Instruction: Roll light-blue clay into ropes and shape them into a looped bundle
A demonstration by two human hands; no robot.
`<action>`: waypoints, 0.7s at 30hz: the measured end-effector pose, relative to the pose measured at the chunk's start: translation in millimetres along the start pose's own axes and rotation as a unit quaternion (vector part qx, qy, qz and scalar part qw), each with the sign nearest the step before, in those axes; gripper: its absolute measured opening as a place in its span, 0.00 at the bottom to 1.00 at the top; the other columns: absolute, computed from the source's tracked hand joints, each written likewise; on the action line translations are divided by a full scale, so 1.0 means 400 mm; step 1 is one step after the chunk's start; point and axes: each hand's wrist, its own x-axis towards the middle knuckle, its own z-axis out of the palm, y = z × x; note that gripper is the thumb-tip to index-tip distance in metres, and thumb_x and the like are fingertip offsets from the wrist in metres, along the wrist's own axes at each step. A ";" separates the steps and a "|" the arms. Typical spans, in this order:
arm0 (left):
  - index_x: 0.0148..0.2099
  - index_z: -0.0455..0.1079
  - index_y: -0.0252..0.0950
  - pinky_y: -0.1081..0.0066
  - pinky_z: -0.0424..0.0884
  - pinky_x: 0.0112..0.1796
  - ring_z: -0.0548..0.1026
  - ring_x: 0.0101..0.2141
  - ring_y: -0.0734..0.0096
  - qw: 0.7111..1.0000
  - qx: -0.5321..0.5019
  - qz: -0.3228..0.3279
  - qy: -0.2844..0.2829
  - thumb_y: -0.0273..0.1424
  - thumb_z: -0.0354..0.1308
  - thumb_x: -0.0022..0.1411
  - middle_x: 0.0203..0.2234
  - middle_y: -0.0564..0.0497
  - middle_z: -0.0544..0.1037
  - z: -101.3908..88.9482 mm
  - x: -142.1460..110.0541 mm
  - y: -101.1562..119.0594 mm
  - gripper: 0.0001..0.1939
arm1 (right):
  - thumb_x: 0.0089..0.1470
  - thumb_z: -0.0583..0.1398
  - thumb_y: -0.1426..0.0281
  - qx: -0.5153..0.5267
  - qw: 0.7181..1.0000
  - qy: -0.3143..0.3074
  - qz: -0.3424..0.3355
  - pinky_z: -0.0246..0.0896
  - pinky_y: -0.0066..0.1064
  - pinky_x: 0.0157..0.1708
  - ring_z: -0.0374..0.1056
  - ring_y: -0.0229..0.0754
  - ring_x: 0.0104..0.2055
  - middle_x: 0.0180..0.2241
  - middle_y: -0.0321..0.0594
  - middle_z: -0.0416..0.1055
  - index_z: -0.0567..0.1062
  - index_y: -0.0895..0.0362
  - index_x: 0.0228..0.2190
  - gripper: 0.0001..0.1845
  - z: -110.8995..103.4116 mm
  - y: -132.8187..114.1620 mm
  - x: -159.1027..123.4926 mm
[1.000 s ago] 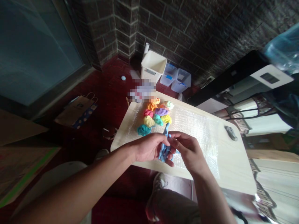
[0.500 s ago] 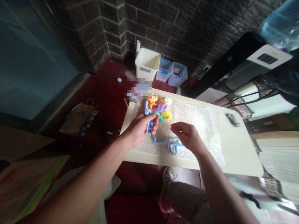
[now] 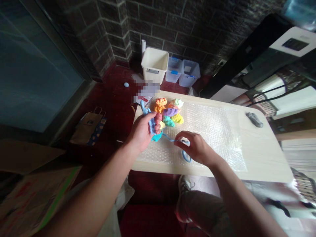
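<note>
My left hand [image 3: 144,130] is closed around a bundle of thick light-blue cord [image 3: 152,124], whose upper end sticks out above the thumb. From the bundle a strand runs right to my right hand [image 3: 192,144], whose fingers are closed on it. A loose loop of the same cord [image 3: 187,156] hangs or lies just below the right hand. Close to the left hand are soft colourful twisted bundles: an orange bundle [image 3: 161,104], a purple bundle [image 3: 170,112], a green bundle [image 3: 169,121], a yellow bundle [image 3: 177,118] and a teal bundle [image 3: 156,137].
Bubble wrap [image 3: 212,131] covers much of the pale table [image 3: 269,151]. A grey bundle [image 3: 254,119] lies at its right. Behind stand a cream bin [image 3: 154,65] and clear boxes [image 3: 189,74]. Paper bags [image 3: 86,128] and a cardboard box [image 3: 37,187] are at left.
My right hand has come down and closed on the cord strand, lifting it. My left hand has shifted slightly left with the blue bundle, and the teal bundle beneath it now shows.
</note>
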 end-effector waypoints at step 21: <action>0.34 0.71 0.34 0.78 0.58 0.22 0.61 0.20 0.81 0.990 0.130 0.044 -0.033 0.32 0.72 0.57 0.20 0.59 0.65 0.012 -0.014 -0.031 0.12 | 0.61 0.66 0.57 0.380 0.886 0.246 0.096 0.69 0.38 0.36 0.69 0.42 0.32 0.31 0.37 0.71 0.74 0.52 0.32 0.13 -0.090 -0.011 -0.003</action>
